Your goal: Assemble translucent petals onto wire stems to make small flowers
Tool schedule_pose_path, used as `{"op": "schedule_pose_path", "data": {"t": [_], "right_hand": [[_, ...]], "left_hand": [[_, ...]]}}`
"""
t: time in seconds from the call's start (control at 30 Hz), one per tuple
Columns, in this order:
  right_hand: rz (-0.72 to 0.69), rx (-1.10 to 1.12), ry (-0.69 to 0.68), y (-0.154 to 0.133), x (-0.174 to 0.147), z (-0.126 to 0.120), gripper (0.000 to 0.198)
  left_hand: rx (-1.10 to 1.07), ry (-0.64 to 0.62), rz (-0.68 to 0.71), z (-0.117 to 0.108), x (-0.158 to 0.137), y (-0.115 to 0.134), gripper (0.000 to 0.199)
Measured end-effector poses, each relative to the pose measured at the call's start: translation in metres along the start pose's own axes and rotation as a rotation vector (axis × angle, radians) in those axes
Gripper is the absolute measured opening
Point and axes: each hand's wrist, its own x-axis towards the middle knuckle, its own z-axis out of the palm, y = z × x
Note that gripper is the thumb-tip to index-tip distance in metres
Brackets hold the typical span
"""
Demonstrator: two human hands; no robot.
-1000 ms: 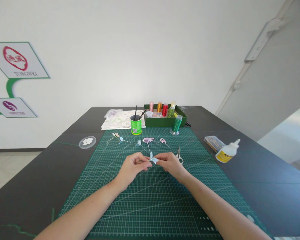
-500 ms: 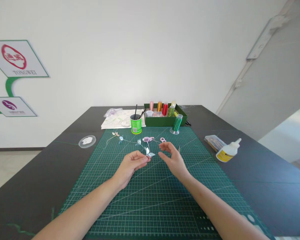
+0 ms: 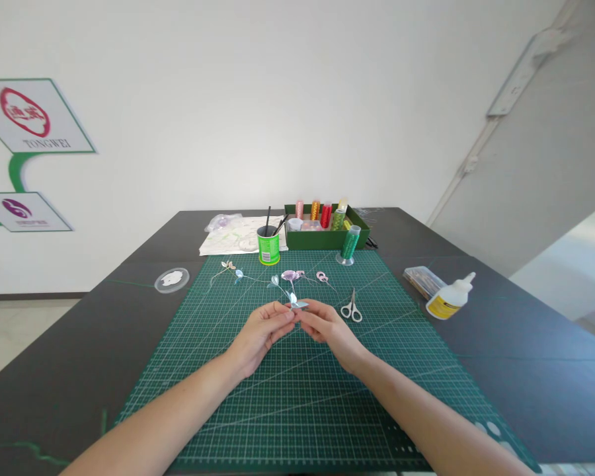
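Note:
A small pale blue flower [image 3: 296, 302] of shiny petals is held between my two hands above the green cutting mat. My left hand [image 3: 264, 330] pinches it from the left, its fingertips closed at the flower's base. From the right, my right hand [image 3: 333, 330] has thumb and fingers closed on the same flower; the exact grip point is hidden. Just beyond it on the mat lie a light blue flower [image 3: 275, 281] on a thin stem, a pale purple flower [image 3: 289, 275] and another blue flower [image 3: 238, 274]. White-handled scissors [image 3: 352, 312] lie right of my right hand.
Behind the mat [image 3: 218, 396] stand a green can [image 3: 268, 248] with dark sticks, a green box [image 3: 327, 240] of thread spools and a green thread spool [image 3: 350, 243]. A glue bottle [image 3: 449, 301] and clear case [image 3: 423, 282] sit right, a clear dish [image 3: 159, 283] left.
My right hand has moved left and closed its fingers on the blue flower beside my left hand. The scissors it partly covered now show fully. My left hand keeps its hold.

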Motion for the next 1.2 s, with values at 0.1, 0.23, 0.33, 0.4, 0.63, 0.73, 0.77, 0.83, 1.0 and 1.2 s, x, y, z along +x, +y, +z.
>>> {"op": "schedule_pose_path", "data": {"t": [0.1, 0.23, 0.33, 0.4, 0.63, 0.73, 0.77, 0.83, 1.0, 1.2], "right_hand": [[-0.029, -0.016, 0.048, -0.001, 0.0, 0.003, 0.032], [-0.007, 0.006, 0.123, 0.002, 0.0, 0.004, 0.034], [0.041, 0.053, 0.145, 0.005, 0.001, 0.003, 0.034], [0.053, 0.094, 0.141, 0.007, 0.002, 0.001, 0.032], [0.038, 0.15, 0.145, 0.011, 0.003, -0.002, 0.032], [0.042, 0.142, 0.128, 0.01, 0.003, -0.002, 0.033], [0.043, 0.14, 0.121, 0.009, 0.003, -0.002, 0.034], [0.047, 0.143, 0.104, 0.009, 0.002, -0.002, 0.034], [0.062, 0.137, 0.077, 0.006, 0.001, -0.001, 0.032], [0.055, 0.144, 0.056, 0.003, 0.0, -0.001, 0.03]], "left_hand": [[-0.013, 0.004, -0.001, 0.001, 0.0, -0.001, 0.018], [0.009, -0.003, -0.006, 0.002, 0.0, -0.003, 0.017], [0.023, -0.022, -0.003, 0.002, -0.001, -0.004, 0.016], [0.034, -0.036, 0.0, 0.001, -0.001, -0.005, 0.016], [0.117, -0.087, 0.012, 0.0, -0.001, -0.007, 0.015], [0.114, -0.118, 0.033, -0.002, -0.001, -0.004, 0.017], [0.111, -0.132, 0.038, -0.002, -0.001, -0.003, 0.017], [0.141, -0.158, 0.044, -0.001, -0.001, 0.0, 0.018], [0.321, -0.137, 0.085, 0.002, -0.001, 0.002, 0.027], [0.366, -0.099, 0.058, 0.0, -0.002, 0.002, 0.029]]}}
